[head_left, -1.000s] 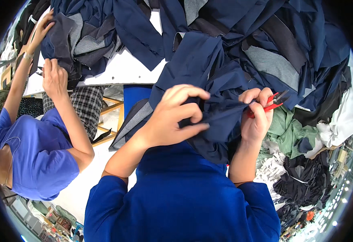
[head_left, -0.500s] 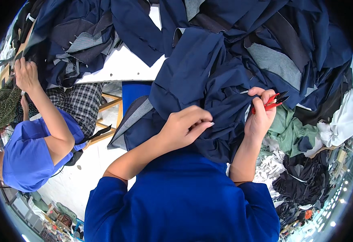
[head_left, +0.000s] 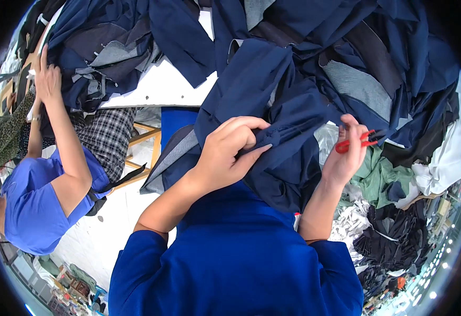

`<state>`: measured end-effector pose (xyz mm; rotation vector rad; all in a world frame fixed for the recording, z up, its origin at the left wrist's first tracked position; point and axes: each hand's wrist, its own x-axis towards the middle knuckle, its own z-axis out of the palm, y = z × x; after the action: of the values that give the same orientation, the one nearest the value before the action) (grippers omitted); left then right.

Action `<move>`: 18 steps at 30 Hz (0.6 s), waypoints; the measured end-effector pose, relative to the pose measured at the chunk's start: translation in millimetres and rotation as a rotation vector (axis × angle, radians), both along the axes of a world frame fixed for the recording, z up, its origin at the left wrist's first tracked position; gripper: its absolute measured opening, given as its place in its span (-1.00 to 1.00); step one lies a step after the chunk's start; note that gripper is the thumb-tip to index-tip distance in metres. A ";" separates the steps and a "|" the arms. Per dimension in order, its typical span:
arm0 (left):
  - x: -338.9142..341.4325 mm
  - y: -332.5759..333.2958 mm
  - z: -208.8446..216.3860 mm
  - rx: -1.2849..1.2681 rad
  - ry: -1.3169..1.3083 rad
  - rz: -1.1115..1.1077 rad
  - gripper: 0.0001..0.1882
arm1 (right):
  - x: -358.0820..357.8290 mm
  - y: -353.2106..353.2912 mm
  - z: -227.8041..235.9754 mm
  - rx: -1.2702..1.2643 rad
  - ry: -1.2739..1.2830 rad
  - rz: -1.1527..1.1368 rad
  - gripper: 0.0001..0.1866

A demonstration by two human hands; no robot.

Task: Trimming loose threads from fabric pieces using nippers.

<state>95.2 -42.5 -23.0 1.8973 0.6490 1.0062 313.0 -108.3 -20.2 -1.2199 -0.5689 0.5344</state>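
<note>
While the part-open left hand meets the navy garment before the torso, grip unclear, the right hand curls round red thread snips; handling seems midway, navy pieces heaped beyond.

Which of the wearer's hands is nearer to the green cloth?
Right. The right hand is just left of the green cloth; the left hand is farther left, by the navy garment.

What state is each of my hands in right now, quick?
Left hand: half-curled at the navy cloth; grip cannot be told.
Right hand: holding red snips.
</note>
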 end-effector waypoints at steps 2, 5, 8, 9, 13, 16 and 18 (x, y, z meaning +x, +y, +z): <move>0.5 -2.7 2.0 -0.134 -0.138 0.062 -0.65 | -3.0 -2.9 4.8 0.074 -0.091 0.063 -0.85; -3.6 -2.3 10.4 -0.086 -0.086 0.042 -0.71 | -15.0 -1.4 9.5 0.282 -0.062 0.493 -0.83; -5.9 -3.2 12.0 -0.083 -0.088 0.006 -0.75 | -32.2 0.0 28.7 -0.034 -0.210 0.612 -0.58; -9.0 -2.8 15.1 -0.076 -0.056 -0.015 -0.75 | -31.6 5.9 40.2 -0.169 -0.310 0.736 -0.59; -18.4 -1.9 23.5 -0.069 0.038 -0.066 -0.80 | -45.5 11.8 40.1 -0.282 -0.468 0.714 -0.87; -13.9 -10.1 21.8 -0.321 -0.125 0.012 -0.82 | -45.8 11.8 43.2 -0.213 -0.459 0.728 -0.88; -20.3 -8.4 23.9 -0.457 -0.084 0.014 -0.82 | -47.8 12.8 43.8 -0.154 -0.378 0.688 -0.93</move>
<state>74.9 -50.9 1.0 1.4456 0.7695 0.8545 265.2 -95.5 23.6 -1.2662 -1.3105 0.9428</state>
